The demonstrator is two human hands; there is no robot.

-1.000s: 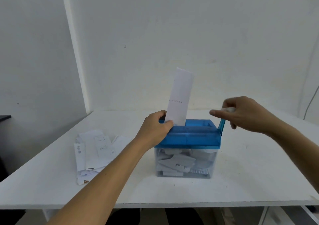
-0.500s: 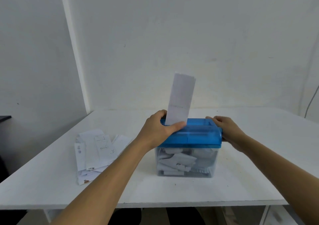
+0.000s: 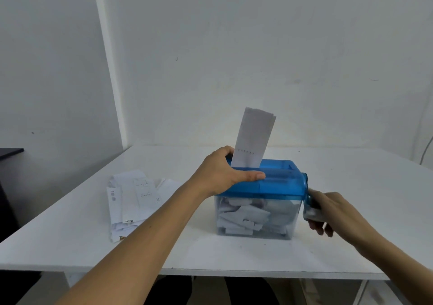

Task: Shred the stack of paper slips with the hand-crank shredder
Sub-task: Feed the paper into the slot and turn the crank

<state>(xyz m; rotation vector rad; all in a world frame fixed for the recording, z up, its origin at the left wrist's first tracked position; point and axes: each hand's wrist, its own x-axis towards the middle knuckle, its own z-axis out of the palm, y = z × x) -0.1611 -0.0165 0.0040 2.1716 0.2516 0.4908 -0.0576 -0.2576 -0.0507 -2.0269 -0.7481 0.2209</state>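
Note:
A hand-crank shredder (image 3: pixel 278 183) with a blue top and a clear bin (image 3: pixel 255 220) full of paper pieces stands mid-table. A white paper slip (image 3: pixel 254 138) stands upright in its slot. My left hand (image 3: pixel 225 176) grips the left end of the blue top, thumb lying along the front edge. My right hand (image 3: pixel 332 213) holds the pale knob of the crank handle (image 3: pixel 308 201) at the shredder's right side, with the crank pointing down. A loose stack of paper slips (image 3: pixel 133 199) lies on the table to the left of the shredder.
The white table (image 3: pixel 363 187) meets a white wall at the back, and its front edge runs close below my arms. A dark surface (image 3: pixel 9 152) shows at the far left. A thin cable (image 3: pixel 426 150) hangs at the far right.
My right hand has swung the crank from the top round to the bottom at the shredder's right side. The upright slip sits slightly lower in the slot. My left hand stays on the top.

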